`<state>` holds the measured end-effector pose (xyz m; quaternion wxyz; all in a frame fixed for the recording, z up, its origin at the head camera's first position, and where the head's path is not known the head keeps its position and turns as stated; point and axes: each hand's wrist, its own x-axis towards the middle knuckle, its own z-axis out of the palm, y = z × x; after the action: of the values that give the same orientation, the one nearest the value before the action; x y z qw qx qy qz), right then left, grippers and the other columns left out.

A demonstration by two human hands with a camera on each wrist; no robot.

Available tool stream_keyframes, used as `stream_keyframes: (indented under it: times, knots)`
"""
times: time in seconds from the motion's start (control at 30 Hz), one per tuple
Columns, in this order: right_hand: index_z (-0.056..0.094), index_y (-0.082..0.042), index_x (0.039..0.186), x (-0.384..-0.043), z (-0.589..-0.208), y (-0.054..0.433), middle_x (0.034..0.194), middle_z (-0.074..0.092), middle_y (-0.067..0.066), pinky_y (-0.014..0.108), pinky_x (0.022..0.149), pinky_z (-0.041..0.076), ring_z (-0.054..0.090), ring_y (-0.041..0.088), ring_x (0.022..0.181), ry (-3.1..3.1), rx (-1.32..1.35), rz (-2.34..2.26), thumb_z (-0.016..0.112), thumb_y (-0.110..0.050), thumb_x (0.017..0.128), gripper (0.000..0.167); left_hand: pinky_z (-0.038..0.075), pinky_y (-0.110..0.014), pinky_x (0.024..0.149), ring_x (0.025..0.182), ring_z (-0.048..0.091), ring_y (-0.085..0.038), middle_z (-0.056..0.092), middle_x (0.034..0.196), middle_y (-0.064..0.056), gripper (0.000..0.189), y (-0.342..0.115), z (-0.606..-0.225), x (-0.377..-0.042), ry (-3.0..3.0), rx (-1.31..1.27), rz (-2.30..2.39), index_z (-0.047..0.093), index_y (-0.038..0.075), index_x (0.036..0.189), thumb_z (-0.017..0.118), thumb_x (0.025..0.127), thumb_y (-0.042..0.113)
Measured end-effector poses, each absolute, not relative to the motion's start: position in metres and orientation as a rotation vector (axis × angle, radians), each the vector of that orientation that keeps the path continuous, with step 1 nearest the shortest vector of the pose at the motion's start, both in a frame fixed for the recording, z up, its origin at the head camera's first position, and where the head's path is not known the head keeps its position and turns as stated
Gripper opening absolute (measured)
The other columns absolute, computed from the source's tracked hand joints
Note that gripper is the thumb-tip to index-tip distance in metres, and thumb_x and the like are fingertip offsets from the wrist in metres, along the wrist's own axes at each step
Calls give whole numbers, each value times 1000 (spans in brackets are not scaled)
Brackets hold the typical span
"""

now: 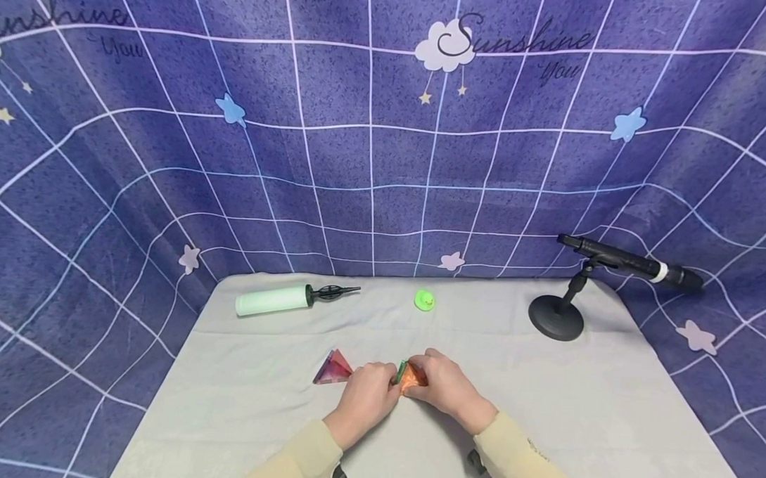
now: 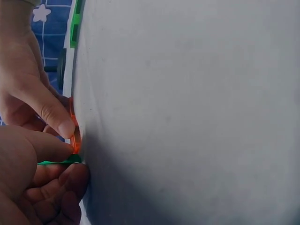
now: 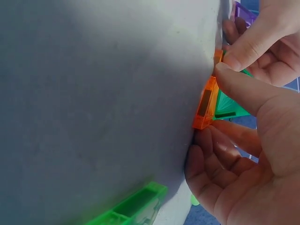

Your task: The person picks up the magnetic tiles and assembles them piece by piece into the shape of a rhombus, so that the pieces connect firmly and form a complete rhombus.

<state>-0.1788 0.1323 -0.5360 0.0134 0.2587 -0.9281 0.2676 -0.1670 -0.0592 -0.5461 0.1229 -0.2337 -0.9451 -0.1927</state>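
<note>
Orange and green translucent magnetic tiles stand joined at an angle on the table, between my two hands. My left hand [image 1: 368,394] pinches them from the left, its thumb and finger at the edge where the orange tile [image 3: 206,104] meets the green tile [image 3: 229,104]. From the right, my right hand [image 1: 447,385] grips the orange tile between thumb and fingers. Just beyond the left knuckles is a red and purple tile pyramid [image 1: 333,369]. Another green tile [image 3: 133,206] lies near the right wrist and is hidden in the head view.
A pale green hand pump [image 1: 273,301] lies at the back left. A small green rubber duck [image 1: 424,300] sits at the back middle. Toward the back right stands a black microphone on a round-based stand [image 1: 556,317]. A blue patterned curtain [image 1: 386,155] hangs behind the table [image 1: 605,415].
</note>
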Motion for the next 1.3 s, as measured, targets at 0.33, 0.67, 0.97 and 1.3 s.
stream_keyframes:
  times: [0.33, 0.67, 0.97, 1.3]
  knots:
    - [74, -5, 111, -179, -537, 133, 81, 52, -2, 27, 60, 40, 43, 8, 68, -2880, 804, 818, 93, -26, 80, 42, 40, -31, 49, 53, 48, -8, 51, 61, 10, 28, -60, -549, -167, -2743, -688, -563, 57, 18, 68, 83, 78, 14]
    - [73, -3, 115, -178, -538, 135, 84, 53, -2, 27, 61, 40, 44, 8, 70, -2849, 827, 810, 93, -25, 80, 46, 36, -25, 51, 55, 43, -5, 44, 60, 14, 30, -65, -549, -166, -2798, -692, -758, 58, 16, 72, 86, 81, 14]
    - [72, -1, 119, -176, -538, 137, 89, 56, 0, 27, 63, 42, 46, 8, 72, -2848, 861, 814, 92, -25, 81, 49, 32, -24, 49, 53, 39, -3, 40, 59, 15, 32, -67, -550, -166, -2790, -728, -807, 57, 14, 71, 86, 82, 14]
    - [69, -1, 127, -176, -539, 143, 93, 58, -1, 27, 67, 45, 48, 7, 76, -2876, 901, 787, 89, -30, 85, 55, 32, -24, 49, 53, 39, -2, 41, 58, 14, 33, -68, -551, -169, -2831, -727, -805, 55, 16, 72, 86, 83, 15]
